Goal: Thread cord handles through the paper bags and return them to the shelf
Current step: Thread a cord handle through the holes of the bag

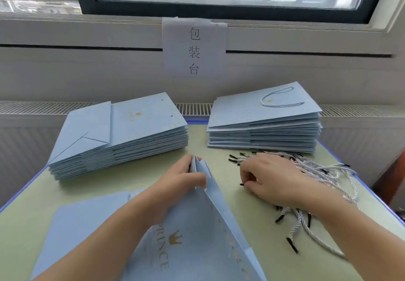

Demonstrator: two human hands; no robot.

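Two stacks: flat, matte pale-blue paper bags lie beyond the fingers on the bench (252,195), a green-topped surface with a blue edge. The left stack (122,136) shows punched holes along its top edge; the right stack (265,125) carries a twisted cord handle on its top bag.
Left hand (177,182): fingers and thumb pinch the folded top corner of a pale-blue paper bag (197,237), lifting it off the bench. Gold lettering "PRINCE" and a small gold crown show on its face.
Right hand (267,179): fingers curl inward, the tips pinching the stiff black tip of one cord (242,184).
Loose cords (317,171): a tangled heap of twisted white-and-grey rope with black tips lies under and just past the right fingers, spilling toward the bench's near edge.
Backdrop: a white paper sign (194,47) with three printed characters hangs on the wall, well beyond both hands, beneath a dark-framed window (223,8).
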